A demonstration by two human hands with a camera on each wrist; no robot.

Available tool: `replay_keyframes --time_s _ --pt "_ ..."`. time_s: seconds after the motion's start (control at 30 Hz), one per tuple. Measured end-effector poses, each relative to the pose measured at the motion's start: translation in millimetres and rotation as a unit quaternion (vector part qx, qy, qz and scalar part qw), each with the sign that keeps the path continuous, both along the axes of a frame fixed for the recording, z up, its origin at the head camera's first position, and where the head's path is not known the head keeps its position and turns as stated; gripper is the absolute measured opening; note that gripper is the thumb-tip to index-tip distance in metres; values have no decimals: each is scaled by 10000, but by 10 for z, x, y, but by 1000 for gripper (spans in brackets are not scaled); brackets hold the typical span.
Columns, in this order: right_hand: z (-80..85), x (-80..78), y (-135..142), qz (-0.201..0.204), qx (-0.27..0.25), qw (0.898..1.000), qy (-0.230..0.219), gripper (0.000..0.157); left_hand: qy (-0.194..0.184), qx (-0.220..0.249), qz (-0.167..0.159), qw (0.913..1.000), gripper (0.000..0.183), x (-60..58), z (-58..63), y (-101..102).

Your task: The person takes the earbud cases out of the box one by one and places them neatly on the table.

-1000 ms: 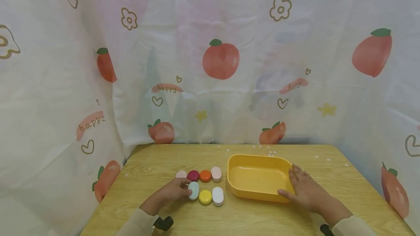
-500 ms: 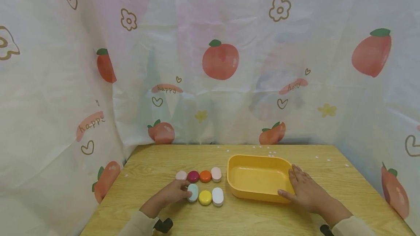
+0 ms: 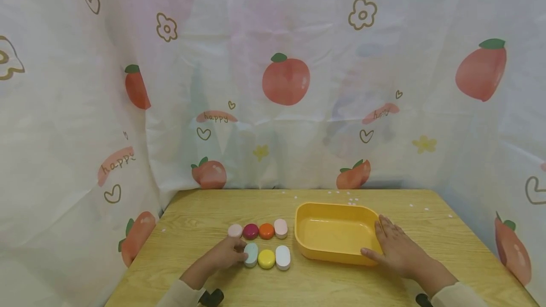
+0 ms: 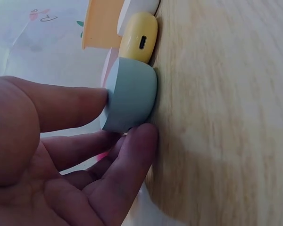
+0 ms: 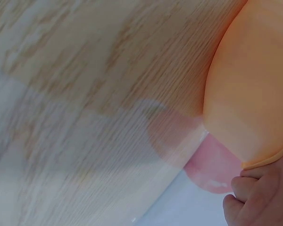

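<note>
My left hand (image 3: pixel 228 252) has its thumb and fingertips on the near-left side of a mint-green earbud case (image 3: pixel 251 255), pinching it low against the table. In the left wrist view the thumb meets the upper edge of the mint case (image 4: pixel 132 94), and a fingertip sits under its end. Beside it stand a yellow round case (image 3: pixel 266 259), whose charging port shows in that wrist view, and a white oval case (image 3: pixel 283 257). My right hand (image 3: pixel 398 250) rests with extended fingers on the right end of a yellow-orange plastic bin (image 3: pixel 330 253).
Behind the front row lies another: a pale pink round case (image 3: pixel 235 231), a crimson one (image 3: pixel 250 231), an orange one (image 3: pixel 266 231) and a light pink oval one (image 3: pixel 280 228). The wooden table (image 3: pixel 324 283) meets a printed curtain (image 3: pixel 239 155) at the back, with small white specks nearby.
The mint-green case has come slightly toward me and left, level with the yellow one. My left fingers have drawn back a little from over it. The right hand and bin stay put.
</note>
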State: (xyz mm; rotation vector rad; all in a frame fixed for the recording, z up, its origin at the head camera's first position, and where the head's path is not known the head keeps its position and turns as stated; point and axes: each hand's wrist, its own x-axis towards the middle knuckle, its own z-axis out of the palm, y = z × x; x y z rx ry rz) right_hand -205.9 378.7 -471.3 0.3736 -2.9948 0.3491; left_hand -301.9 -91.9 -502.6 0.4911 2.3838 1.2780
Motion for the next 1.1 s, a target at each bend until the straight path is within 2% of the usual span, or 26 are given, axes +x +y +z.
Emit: replay_keyframes --time_s 0.2,0.57,0.7,0.87,1.1 --pt "-14 -13 15 -11 -18 10000 -42 95 4 19 -41 10000 44 23 12 -7" --pt "16 -4 -11 17 14 10000 -32 93 66 54 -33 10000 43 62 25 -17" --pt "21 -13 -22 39 -51 10000 -12 93 -50 372 -42 9993 45 58 -4 -77" --pt "12 -32 -29 88 34 10000 -29 94 -415 843 28 9956 47 69 -33 -229" --pt "21 -37 35 -11 117 9998 -174 99 -249 1090 166 9936 43 59 -18 -413"
